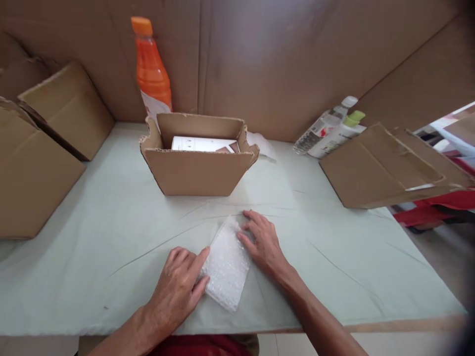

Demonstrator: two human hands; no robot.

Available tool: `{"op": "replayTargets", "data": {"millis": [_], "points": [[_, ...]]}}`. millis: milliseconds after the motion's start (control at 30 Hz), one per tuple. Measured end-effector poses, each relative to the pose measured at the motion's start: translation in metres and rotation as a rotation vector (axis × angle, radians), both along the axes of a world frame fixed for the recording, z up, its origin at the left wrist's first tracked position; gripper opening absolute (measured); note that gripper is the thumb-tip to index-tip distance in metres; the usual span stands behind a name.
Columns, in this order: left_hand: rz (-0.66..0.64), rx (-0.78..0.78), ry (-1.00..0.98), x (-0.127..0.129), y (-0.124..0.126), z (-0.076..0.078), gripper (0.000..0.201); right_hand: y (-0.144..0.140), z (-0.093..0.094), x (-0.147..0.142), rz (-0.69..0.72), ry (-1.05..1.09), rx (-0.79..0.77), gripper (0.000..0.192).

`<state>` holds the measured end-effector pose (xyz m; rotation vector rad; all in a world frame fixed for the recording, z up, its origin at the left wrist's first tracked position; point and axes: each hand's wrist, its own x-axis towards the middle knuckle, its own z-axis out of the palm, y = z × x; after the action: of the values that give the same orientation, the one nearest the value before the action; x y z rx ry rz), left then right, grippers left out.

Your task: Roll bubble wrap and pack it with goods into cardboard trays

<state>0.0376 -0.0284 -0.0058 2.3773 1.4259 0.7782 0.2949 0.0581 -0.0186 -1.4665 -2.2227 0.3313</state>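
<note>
A flat packet of clear bubble wrap lies slantwise on the cloth-covered table near its front edge. What is inside the wrap, if anything, cannot be made out. My left hand grips the packet's left edge with thumb and forefinger, its other fingers curled. At the right edge, my right hand rests with fingers spread, the fingertips by the packet's upper corner. Beyond both hands stands an open cardboard box with a white printed box inside it.
An orange bottle stands behind the middle box. Cardboard boxes are at the left. A tilted open box, a clear bottle and a white bottle with a green cap are at the right. Cardboard walls rise behind.
</note>
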Motion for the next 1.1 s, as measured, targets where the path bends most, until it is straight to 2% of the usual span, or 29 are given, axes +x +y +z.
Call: {"op": "replayTargets", "data": {"millis": [100,267,367,467,667,833,967,1100], "points": [[0.042,0.070,-0.026,-0.021,0.015,0.009,0.038,0.001,0.007,0.001,-0.034,0.073,0.002,0.007],[0.205,0.245,-0.073,-0.060,0.053,0.028,0.039,0.007,0.010,0.013,-0.290,0.231,-0.048,0.015],[0.200,0.247,-0.099,-0.061,0.069,0.030,0.037,0.013,0.002,0.021,-0.406,0.333,-0.058,0.019],[0.119,0.161,-0.116,-0.048,0.072,0.025,0.034,0.016,-0.004,0.022,-0.464,0.353,-0.098,0.025],[-0.129,0.000,-0.094,-0.028,0.052,0.020,0.039,0.014,-0.005,0.012,-0.456,0.333,-0.172,0.032],[-0.337,-0.054,0.036,-0.023,0.039,0.010,0.049,0.011,-0.008,0.011,-0.424,0.290,-0.206,0.036],[-0.316,0.036,0.115,-0.017,0.036,-0.006,0.047,0.009,-0.007,0.010,-0.374,0.203,-0.161,0.035],[-0.258,0.176,0.091,-0.014,0.032,-0.011,0.028,0.010,0.000,0.003,-0.277,0.081,-0.148,0.037]]}}
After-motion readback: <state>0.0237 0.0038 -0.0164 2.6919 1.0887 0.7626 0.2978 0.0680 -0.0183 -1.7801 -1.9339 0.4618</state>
